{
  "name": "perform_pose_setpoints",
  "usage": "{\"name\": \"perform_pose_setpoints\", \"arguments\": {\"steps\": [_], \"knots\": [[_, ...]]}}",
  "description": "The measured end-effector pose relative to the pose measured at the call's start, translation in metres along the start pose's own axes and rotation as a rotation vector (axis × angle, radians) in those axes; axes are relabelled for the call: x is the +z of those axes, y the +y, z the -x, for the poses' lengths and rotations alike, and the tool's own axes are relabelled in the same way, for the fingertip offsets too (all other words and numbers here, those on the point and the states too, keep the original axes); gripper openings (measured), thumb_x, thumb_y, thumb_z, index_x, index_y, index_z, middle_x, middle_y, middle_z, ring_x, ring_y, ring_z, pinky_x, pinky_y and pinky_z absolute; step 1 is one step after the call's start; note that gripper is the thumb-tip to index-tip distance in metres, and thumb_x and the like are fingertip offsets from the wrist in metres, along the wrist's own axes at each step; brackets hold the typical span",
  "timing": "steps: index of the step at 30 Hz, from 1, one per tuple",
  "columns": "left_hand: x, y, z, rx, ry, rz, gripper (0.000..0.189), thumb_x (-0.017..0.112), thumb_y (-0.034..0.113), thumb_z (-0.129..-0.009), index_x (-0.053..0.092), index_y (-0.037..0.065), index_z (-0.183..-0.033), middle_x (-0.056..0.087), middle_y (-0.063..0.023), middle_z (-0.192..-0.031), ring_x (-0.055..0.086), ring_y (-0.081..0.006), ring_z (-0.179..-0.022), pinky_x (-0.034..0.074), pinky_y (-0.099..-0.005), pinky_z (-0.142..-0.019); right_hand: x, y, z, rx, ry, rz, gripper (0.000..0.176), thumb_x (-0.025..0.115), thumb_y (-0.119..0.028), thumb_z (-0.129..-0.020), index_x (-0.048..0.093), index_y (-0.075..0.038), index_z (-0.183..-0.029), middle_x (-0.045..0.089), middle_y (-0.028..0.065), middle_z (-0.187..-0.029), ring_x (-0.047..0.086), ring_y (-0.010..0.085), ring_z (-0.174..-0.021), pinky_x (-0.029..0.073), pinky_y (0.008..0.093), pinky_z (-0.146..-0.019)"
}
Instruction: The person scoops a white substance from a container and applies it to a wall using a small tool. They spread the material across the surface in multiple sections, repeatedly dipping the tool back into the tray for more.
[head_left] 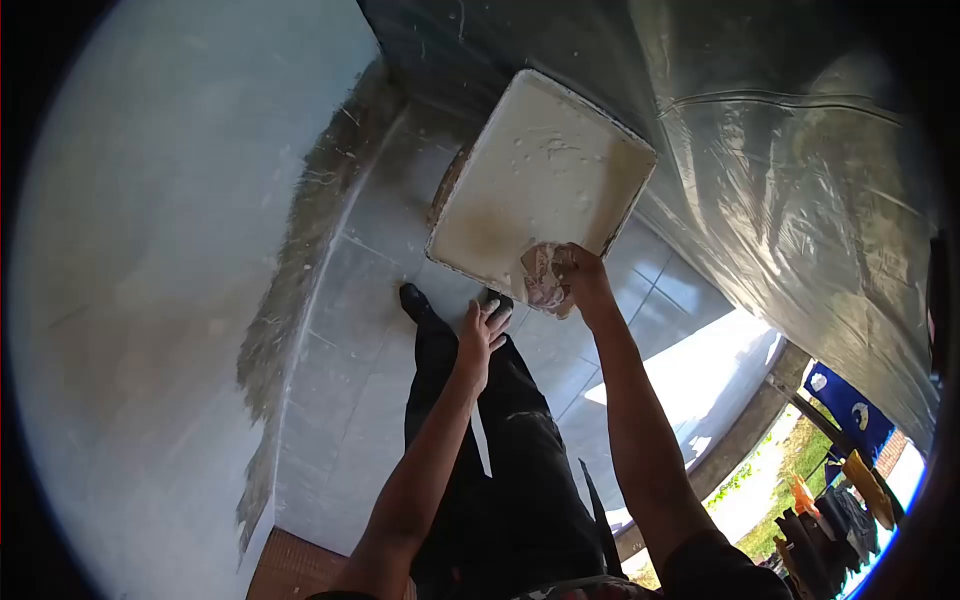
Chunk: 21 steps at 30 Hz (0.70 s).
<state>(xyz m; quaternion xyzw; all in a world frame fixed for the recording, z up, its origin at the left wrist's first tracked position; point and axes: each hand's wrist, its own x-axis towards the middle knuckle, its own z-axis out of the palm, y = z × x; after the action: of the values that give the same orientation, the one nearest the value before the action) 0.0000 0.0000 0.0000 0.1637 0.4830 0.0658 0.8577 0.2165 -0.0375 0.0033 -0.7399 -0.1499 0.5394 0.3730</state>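
Observation:
My right hand (584, 272) grips a crumpled, wet-looking rag (544, 278), brownish pink and smeared with white. It is at the near edge of a large square tray (462, 268), overlapping the rim in this view. White, creamy liquid (545, 170) with small lumps and bubbles fills the tray. Below that rim, my left hand (484, 330) hangs in front of my legs with its fingers apart, white residue on the fingertips and nothing in it.
To the left is a pale wall (170, 250) with a rough grey strip (300, 260) along its base. Plastic sheeting (770, 190) covers the right side. Grey tiles (350, 370) make up the floor. Dark items (830, 530) hang at the lower right, by a sunlit opening.

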Motion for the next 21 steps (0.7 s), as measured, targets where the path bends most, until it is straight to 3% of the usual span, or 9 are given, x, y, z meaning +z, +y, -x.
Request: {"name": "perform_pose_setpoints", "arguments": {"steps": [2, 4, 5, 7, 10, 17, 21], "knots": [[-0.003, -0.001, -0.008, -0.093, 0.156, -0.131, 0.078, 0.018, 0.061, -0.097, 0.032, 0.002, -0.146, 0.045, -0.017, -0.144, 0.037, -0.0312, -0.137, 0.019, -0.047, -0.113, -0.007, 0.007, 0.013, 0.027, 0.039, -0.168, 0.042, 0.051, 0.0, -0.08, 0.054, 0.001, -0.122, 0.063, 0.0102, -0.104, 0.062, 0.0187, -0.084, 0.05, 0.0306, -0.072], [0.018, 0.029, 0.029, -0.004, 0.201, -0.187, 0.077, 0.017, 0.061, -0.098, 0.033, 0.002, -0.145, 0.046, -0.0172, -0.143, 0.037, -0.0309, -0.137, 0.019, -0.0467, -0.113, -0.008, -0.025, 0.048, -0.005, 0.012, -0.548, 0.046, 0.046, 0.001, -0.074, 0.056, 0.005, -0.119, 0.064, 0.0129, -0.107, 0.063, 0.0217, -0.092, 0.05, 0.033, -0.082], [0.026, 0.035, 0.038, 0.039, 0.231, -0.209, 0.076, 0.017, 0.06, -0.098, 0.033, 0.002, -0.145, 0.047, -0.0173, -0.142, 0.038, -0.0305, -0.137, 0.019, -0.0464, -0.113, -0.01, -0.032, 0.06, -0.036, 0.008, -0.552, 0.046, 0.046, 0.001, -0.074, 0.056, 0.005, -0.119, 0.064, 0.0129, -0.107, 0.063, 0.0217, -0.092, 0.05, 0.033, -0.082], [0.044, 0.049, 0.055, 0.122, 0.211, -0.199, 0.075, 0.018, 0.059, -0.098, 0.034, 0.002, -0.144, 0.048, -0.0163, -0.142, 0.037, -0.0299, -0.138, 0.017, -0.0456, -0.114, -0.013, -0.048, 0.081, -0.092, -0.004, -0.85, 0.047, 0.044, 0.003, -0.077, 0.051, 0.005, -0.124, 0.063, 0.0136, -0.11, 0.065, 0.0258, -0.092, 0.053, 0.0361, -0.079], [0.066, 0.076, 0.077, 0.214, 0.213, -0.218, 0.073, 0.018, 0.058, -0.099, 0.035, 0.003, -0.144, 0.047, -0.013, -0.144, 0.034, -0.0292, -0.139, 0.016, -0.044, -0.114, -0.018, -0.068, 0.099, -0.174, -0.047, -0.944, 0.049, 0.044, 0.003, -0.077, 0.049, 0.003, -0.126, 0.063, 0.0136, -0.112, 0.064, 0.0284, -0.098, 0.053, 0.0405, -0.085], [0.106, 0.15, 0.135, 0.517, 0.136, -0.288, 0.072, 0.021, 0.057, -0.099, 0.036, 0.003, -0.143, 0.049, -0.0131, -0.143, 0.035, -0.028, -0.139, 0.017, -0.0439, -0.114, -0.022, -0.137, 0.121, -0.379, -0.122, -1.063, 0.048, 0.045, 0.001, -0.077, 0.05, -0.002, -0.125, 0.062, 0.0112, -0.112, 0.063, 0.0266, -0.101, 0.051, 0.0417, -0.087], [0.113, 0.171, 0.157, 0.524, 0.131, -0.205, 0.073, 0.024, 0.059, -0.098, 0.04, 0.003, -0.142, 0.049, -0.0128, -0.142, 0.038, -0.0262, -0.137, 0.019, -0.0427, -0.113, -0.019, -0.159, 0.138, -0.367, -0.149, -1.121, 0.046, 0.045, -0.001, -0.079, 0.051, -0.004, -0.125, 0.062, 0.0098, -0.112, 0.063, 0.0258, -0.1, 0.051, 0.0405, -0.086]]}}
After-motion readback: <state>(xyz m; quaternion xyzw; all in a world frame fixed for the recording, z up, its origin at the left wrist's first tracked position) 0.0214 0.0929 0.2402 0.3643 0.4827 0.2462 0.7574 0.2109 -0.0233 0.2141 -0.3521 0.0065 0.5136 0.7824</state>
